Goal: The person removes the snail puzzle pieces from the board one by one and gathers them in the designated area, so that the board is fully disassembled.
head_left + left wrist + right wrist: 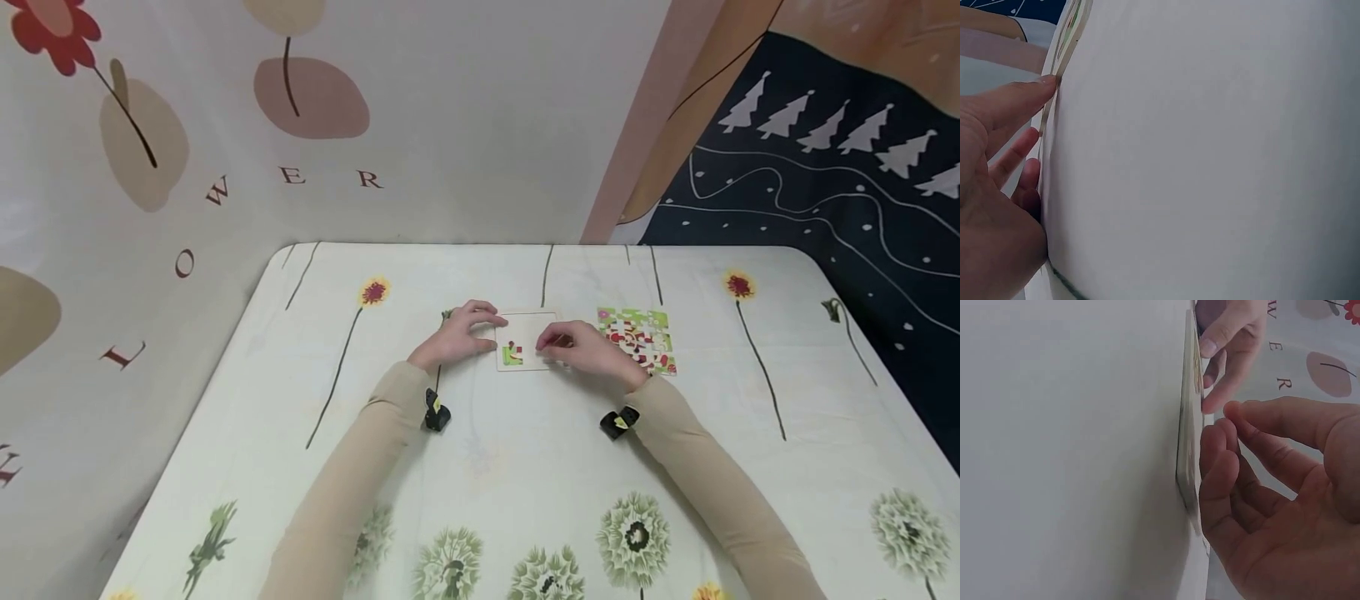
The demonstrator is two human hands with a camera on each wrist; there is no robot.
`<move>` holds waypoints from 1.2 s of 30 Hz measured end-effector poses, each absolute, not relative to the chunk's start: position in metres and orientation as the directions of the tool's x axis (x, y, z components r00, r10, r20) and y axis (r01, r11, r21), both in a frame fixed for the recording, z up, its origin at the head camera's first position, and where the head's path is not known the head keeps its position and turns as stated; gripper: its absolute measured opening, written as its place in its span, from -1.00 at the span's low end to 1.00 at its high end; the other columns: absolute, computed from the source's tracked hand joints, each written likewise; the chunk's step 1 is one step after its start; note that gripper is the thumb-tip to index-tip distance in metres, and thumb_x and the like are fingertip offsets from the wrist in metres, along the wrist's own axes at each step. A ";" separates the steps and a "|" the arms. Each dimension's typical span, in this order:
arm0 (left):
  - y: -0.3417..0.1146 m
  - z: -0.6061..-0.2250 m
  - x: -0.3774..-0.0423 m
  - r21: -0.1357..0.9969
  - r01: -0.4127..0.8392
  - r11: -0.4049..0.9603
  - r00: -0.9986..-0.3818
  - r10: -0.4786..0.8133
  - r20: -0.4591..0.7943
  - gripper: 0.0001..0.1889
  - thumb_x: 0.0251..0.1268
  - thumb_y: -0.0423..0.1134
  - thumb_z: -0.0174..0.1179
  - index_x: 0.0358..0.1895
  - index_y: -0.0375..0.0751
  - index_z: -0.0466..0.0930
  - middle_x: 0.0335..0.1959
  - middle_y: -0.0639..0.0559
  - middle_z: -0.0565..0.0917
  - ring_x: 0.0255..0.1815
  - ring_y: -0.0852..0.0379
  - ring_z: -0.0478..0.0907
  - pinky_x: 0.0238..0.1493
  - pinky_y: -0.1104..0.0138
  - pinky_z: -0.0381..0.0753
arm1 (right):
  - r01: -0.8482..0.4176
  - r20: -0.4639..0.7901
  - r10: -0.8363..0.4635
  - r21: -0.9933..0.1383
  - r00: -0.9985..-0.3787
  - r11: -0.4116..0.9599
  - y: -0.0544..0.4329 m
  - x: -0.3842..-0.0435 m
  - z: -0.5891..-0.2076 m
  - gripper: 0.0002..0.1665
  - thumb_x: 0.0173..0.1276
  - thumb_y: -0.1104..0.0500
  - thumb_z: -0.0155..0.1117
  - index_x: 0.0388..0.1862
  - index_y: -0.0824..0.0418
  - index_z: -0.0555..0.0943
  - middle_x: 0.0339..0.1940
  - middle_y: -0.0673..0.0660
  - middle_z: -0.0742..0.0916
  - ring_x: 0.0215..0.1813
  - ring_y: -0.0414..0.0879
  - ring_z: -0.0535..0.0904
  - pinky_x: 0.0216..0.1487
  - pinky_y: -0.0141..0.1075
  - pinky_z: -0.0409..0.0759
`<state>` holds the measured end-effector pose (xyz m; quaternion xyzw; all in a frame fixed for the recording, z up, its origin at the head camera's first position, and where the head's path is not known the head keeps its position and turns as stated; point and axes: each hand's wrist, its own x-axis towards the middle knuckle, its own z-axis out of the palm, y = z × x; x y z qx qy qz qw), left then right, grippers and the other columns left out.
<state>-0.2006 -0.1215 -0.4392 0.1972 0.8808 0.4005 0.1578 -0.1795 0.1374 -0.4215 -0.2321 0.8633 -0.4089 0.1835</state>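
A white puzzle board [525, 332] lies on the table, with a small joined patch of green and red puzzle pieces [512, 355] at its lower left. My left hand [462, 333] rests at the board's left edge, fingers spread and fairly straight. In the left wrist view the left hand [1004, 156] touches that edge with a fingertip. Over the board's right side, my right hand [588, 350] is in a pinch, apparently around a puzzle piece that its fingers almost wholly hide. The right wrist view shows the right hand [1272, 481] with curled fingers and thumb close together.
To the right of the board lies a square of jumbled, colourful puzzle pieces [660, 321], partly behind my right hand and wrist. A flower-printed cloth [480, 475] covers the table. Printed fabric walls [465, 125] stand behind and to the left.
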 end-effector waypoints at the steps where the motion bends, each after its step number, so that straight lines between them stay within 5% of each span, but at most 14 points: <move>1: -0.122 -0.439 -0.201 0.769 0.222 0.600 -0.872 0.475 -0.120 -0.57 0.29 -0.34 0.27 0.24 -0.23 0.59 0.41 -0.18 0.34 0.49 -0.21 0.16 0.50 -0.11 0.11 | -0.251 -0.130 -0.556 -0.792 -0.821 0.556 0.135 -0.180 -0.421 -0.81 0.41 0.30 0.18 -0.08 0.30 0.67 -0.11 0.24 0.74 -0.20 -0.12 0.58 -0.17 -0.34 0.52; 14: -0.121 -0.439 -0.200 0.783 0.197 0.590 -0.866 0.478 -0.143 -0.57 0.31 -0.34 0.26 0.26 -0.20 0.58 0.44 -0.15 0.30 0.52 -0.19 0.11 0.51 -0.14 0.10 | -0.248 -0.173 -0.587 -0.786 -0.791 0.566 0.110 -0.186 -0.419 -0.66 0.43 0.28 0.16 0.14 0.31 0.61 0.09 0.27 0.71 -0.14 -0.05 0.61 -0.23 -0.33 0.52; 21: -0.122 -0.440 -0.200 0.766 0.237 0.598 -0.866 0.487 -0.112 -0.57 0.29 -0.34 0.25 0.24 -0.22 0.58 0.41 -0.17 0.32 0.49 -0.22 0.14 0.48 -0.15 0.12 | -0.306 -0.150 -0.618 -0.764 -0.772 0.568 0.102 -0.186 -0.423 -0.60 0.42 0.29 0.19 0.21 0.36 0.58 0.12 0.29 0.65 -0.01 0.06 0.64 -0.04 -0.23 0.56; 36: -0.121 -0.440 -0.201 0.768 0.223 0.601 -0.869 0.479 -0.122 -0.55 0.27 -0.36 0.27 0.25 -0.23 0.57 0.41 -0.17 0.33 0.50 -0.21 0.14 0.50 -0.15 0.08 | -0.302 -0.098 -0.604 -0.797 -0.791 0.523 0.099 -0.183 -0.425 -0.72 0.35 0.37 0.20 0.04 0.32 0.54 -0.17 0.21 0.67 -0.20 -0.09 0.55 -0.16 -0.34 0.47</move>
